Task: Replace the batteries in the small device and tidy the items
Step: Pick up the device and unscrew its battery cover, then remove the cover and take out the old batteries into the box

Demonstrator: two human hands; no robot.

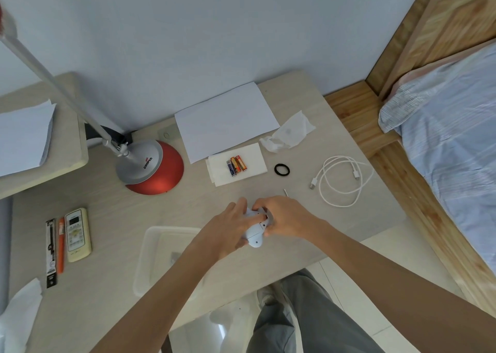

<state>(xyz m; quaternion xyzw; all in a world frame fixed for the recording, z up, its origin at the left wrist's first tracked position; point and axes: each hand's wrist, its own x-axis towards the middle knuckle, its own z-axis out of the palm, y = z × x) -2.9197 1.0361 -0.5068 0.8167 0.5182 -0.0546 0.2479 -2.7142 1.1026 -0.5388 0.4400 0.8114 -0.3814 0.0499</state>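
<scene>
Beige wood-look surface [107, 285] here, with our red-based lamp [155, 170], a white paper sheet [225, 119] and a clear tray [161, 258] near the front edge. Just right of the tray, our left hand [228, 226] wraps around the small white device [255, 236], and our right hand [287, 218] pinches its upper end with curled fingers. Further back, a napkin [255, 156] has three batteries [236, 166] lying side by side on it.

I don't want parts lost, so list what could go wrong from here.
1. The left hand and right hand grip the small device close to the table edge; a piece prised loose could drop to the floor.
2. The batteries lie loose together on the napkin, so old and new might get mixed.
3. The thin white stick beside the right hand could be swept off.
</scene>
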